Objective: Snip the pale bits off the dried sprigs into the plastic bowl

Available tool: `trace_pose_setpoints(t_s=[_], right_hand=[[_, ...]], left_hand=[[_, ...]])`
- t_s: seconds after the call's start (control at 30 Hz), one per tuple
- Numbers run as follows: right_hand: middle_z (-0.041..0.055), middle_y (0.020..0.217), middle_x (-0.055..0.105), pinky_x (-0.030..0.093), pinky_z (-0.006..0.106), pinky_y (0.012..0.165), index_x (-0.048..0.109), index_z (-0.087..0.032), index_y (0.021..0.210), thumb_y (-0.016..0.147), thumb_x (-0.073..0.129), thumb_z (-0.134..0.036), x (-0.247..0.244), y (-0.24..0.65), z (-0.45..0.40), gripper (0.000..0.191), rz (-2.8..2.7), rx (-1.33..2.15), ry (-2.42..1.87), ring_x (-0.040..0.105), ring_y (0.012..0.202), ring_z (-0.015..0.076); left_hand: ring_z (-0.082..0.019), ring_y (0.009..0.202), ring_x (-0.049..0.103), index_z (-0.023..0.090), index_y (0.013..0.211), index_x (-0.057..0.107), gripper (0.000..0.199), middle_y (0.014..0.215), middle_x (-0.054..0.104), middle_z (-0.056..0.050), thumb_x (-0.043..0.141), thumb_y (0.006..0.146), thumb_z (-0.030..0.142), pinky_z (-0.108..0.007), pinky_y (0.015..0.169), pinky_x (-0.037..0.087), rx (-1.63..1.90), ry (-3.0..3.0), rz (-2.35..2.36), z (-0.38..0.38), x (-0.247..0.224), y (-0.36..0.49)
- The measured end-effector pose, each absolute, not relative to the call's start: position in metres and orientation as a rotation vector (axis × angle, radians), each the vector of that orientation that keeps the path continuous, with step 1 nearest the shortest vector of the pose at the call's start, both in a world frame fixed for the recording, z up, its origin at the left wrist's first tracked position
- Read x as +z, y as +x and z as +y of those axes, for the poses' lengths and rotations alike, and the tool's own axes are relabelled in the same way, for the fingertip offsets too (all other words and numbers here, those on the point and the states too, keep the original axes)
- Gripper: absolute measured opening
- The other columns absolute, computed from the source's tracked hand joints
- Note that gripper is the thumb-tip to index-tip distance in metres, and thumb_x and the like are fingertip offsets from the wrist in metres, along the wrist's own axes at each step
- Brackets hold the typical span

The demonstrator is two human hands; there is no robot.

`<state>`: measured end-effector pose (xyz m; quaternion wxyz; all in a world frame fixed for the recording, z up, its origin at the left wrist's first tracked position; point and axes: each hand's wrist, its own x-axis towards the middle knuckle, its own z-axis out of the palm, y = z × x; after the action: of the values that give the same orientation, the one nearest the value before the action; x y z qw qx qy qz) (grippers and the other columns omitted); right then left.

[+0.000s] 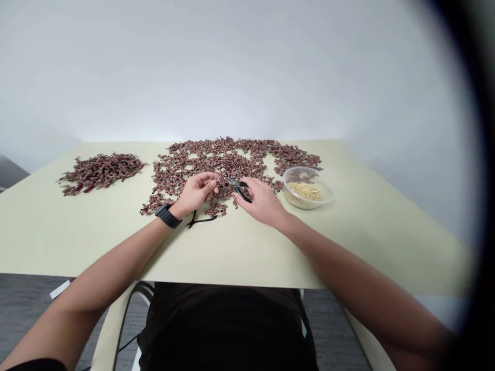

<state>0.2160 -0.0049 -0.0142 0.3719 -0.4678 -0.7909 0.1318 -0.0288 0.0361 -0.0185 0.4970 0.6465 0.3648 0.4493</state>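
My left hand (198, 193), with a dark watch on the wrist, pinches a small reddish-brown piece whose details are too small to tell. Black-handled pliers (242, 191) are gripped in my right hand (263, 201), their metal jaws pointing left to the piece at my left fingertips. Under and behind both hands spreads a wide layer of small reddish-brown pieces (216, 162). A second black-handled tool (203, 220) lies on the table just below my left hand, partly hidden by it.
A clear round bowl (288, 195) holding small golden bits (305, 191) stands right of my right hand. On the left of the pale table (240, 257) lies another heap of reddish-brown pieces (106, 170). A wall (216, 67) rises behind.
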Motion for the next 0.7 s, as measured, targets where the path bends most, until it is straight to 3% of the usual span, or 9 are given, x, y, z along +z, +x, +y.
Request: trace_pose_setpoints(t_s=[0.43,0.7], right_hand=[[0.0121,0.119,0.065,0.047,0.037,0.085,0.057,-0.021,0.130,0.098,0.056,-0.042,-0.0160,0.2173,-0.0048,0.038,-2.147,0.217,-1.206,0.063,0.097,0.0262],[0.0104,0.105,0.065,0.041,0.032,0.073,0.062,-0.018,0.119,0.097,0.056,-0.039,-0.0179,0.2127,-0.0066,0.030,-2.074,0.285,-1.172,0.059,0.087,0.0223]], left_hand=[[-0.005,0.048,0.042,0.013,0.114,0.066,0.040,0.075,0.065,-0.003,0.074,0.089,0.043,-0.020,0.046,0.030,1.034,1.530,0.819,0.0318,-0.0160,-0.0248],[-0.006,0.051,0.047,0.013,0.117,0.064,0.038,0.088,0.073,-0.008,0.074,0.090,0.040,-0.019,0.048,0.036,0.991,1.425,0.741,0.0304,-0.0151,-0.0264]])
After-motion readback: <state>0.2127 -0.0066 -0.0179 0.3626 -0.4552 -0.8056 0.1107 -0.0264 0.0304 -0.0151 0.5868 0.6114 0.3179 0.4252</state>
